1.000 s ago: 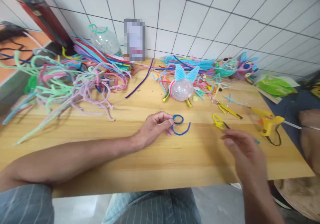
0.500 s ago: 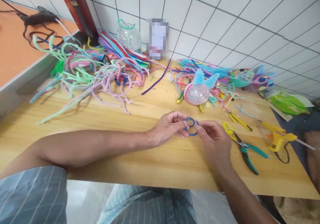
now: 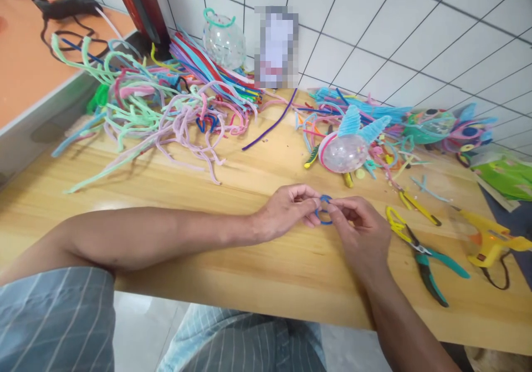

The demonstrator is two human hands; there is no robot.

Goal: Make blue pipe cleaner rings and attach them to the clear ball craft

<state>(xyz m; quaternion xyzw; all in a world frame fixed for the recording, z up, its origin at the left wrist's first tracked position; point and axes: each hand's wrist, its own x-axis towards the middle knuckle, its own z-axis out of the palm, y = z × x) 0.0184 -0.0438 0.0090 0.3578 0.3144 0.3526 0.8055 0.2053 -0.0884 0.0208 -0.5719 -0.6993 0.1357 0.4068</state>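
Note:
A blue pipe cleaner (image 3: 326, 222), bent into small loops, is pinched between my two hands above the wooden table. My left hand (image 3: 288, 208) grips its left side with thumb and forefinger. From the right, my right hand (image 3: 363, 230) has its fingertips closed on the other side of the loops. The fingers partly cover the blue wire's ends. Just beyond the hands sits a clear ball (image 3: 344, 153) with light-blue ears and a pink band around it.
Pliers with teal handles (image 3: 432, 264) and a yellow glue gun (image 3: 488, 239) lie to the right. Heaped pipe cleaners (image 3: 141, 111) spread at back left. A phone (image 3: 276, 47) leans on the tiled wall beside another clear ball (image 3: 224, 42). Yellow-handled pliers (image 3: 419, 208) lie behind.
My fingertips have come closer together, and the gap at the right of the blue loops has narrowed. The camera view has shifted, moving the right-hand items rightward.

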